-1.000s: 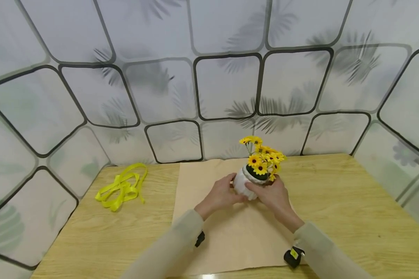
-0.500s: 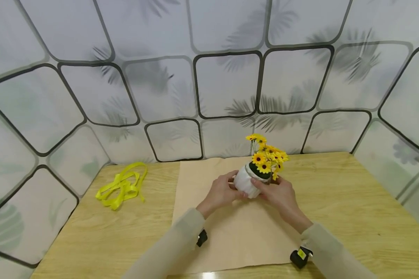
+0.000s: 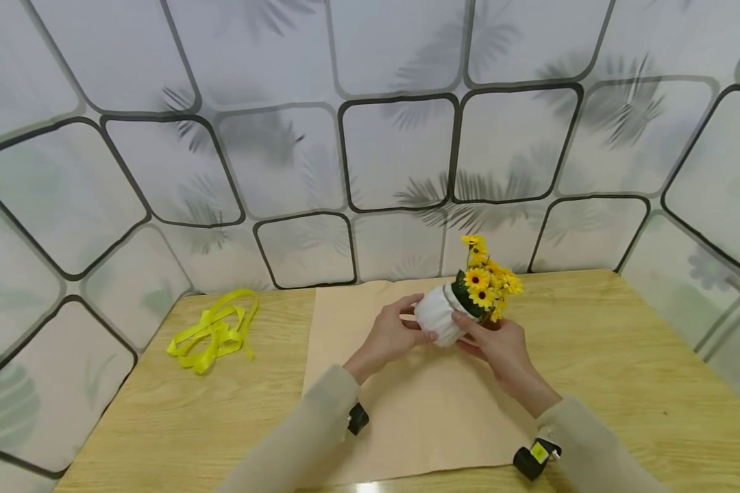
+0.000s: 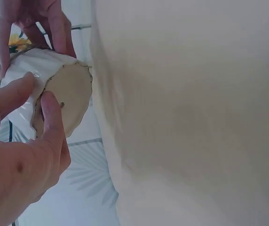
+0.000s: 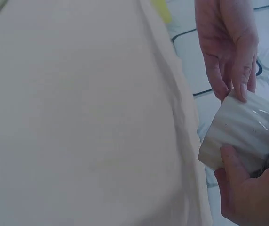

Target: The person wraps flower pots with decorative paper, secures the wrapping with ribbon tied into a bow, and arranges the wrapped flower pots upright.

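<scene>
A white ribbed flower pot (image 3: 436, 316) with yellow flowers (image 3: 490, 281) and green foliage is held above a sheet of brown paper (image 3: 419, 411). It lies tilted, its flowers leaning to the right. My left hand (image 3: 391, 335) grips the pot near its base, with thumb and fingers on opposite sides. The right hand (image 3: 504, 348) holds it close to the rim, beside the flowers. In the left wrist view the pot's flat beige underside (image 4: 71, 96) faces the camera, and left fingertips touch its edge. The right wrist view shows the pot's glossy side (image 5: 247, 129) between both hands.
A loose heap of yellow ribbon (image 3: 216, 335) lies on the left of the wooden table (image 3: 623, 370). Behind the table hangs a patterned white curtain (image 3: 401, 150). The paper spreads under both forearms to the table's near side.
The pot has tipped further over to the right, so its flowers now lean more that way. Both hands still hold it, and the right hand has shifted slightly right.
</scene>
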`<state>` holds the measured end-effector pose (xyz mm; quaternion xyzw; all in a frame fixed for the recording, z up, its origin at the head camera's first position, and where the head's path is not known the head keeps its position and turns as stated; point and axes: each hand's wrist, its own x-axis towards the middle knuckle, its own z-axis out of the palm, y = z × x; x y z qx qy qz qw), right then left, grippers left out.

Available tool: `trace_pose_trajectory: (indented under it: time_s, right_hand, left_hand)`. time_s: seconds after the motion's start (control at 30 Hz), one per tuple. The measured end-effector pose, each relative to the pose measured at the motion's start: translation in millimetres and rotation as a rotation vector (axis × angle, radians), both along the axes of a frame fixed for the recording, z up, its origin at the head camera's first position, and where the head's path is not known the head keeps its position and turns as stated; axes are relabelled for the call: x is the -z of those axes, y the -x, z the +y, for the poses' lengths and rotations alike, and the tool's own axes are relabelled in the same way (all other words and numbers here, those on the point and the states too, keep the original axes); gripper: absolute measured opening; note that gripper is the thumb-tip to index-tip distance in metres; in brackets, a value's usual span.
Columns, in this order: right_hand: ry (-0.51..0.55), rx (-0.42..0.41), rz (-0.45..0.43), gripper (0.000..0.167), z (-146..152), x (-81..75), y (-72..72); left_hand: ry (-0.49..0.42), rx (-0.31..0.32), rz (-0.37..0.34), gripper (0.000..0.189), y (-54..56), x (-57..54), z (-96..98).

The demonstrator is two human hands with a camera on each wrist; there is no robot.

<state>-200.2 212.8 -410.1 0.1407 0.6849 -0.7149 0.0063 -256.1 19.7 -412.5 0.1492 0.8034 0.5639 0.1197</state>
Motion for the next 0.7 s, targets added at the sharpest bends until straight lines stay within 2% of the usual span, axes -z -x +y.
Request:
trace_pose_trajectory:
  time_s: [0.17,0.4,0.7]
  right_hand:
    - [0.134,0.019,-0.019,0.076,-3.7,-4.1,-3.2]
    - [0.228,0.017,-0.025,0.078,-3.4,0.1,-4.1]
    - [0.361,0.008,-0.045,0.055,1.9,7.4,-6.7]
  left_hand:
    - [-0.019,0.005,-0.014,0.077,-0.1,-3.6,-3.4]
    - [-0.03,0.011,-0.014,0.077,-0.3,-4.3,-2.4]
    - [-0.022,0.048,-0.024,0.076,-2.3,-7.5,5.1]
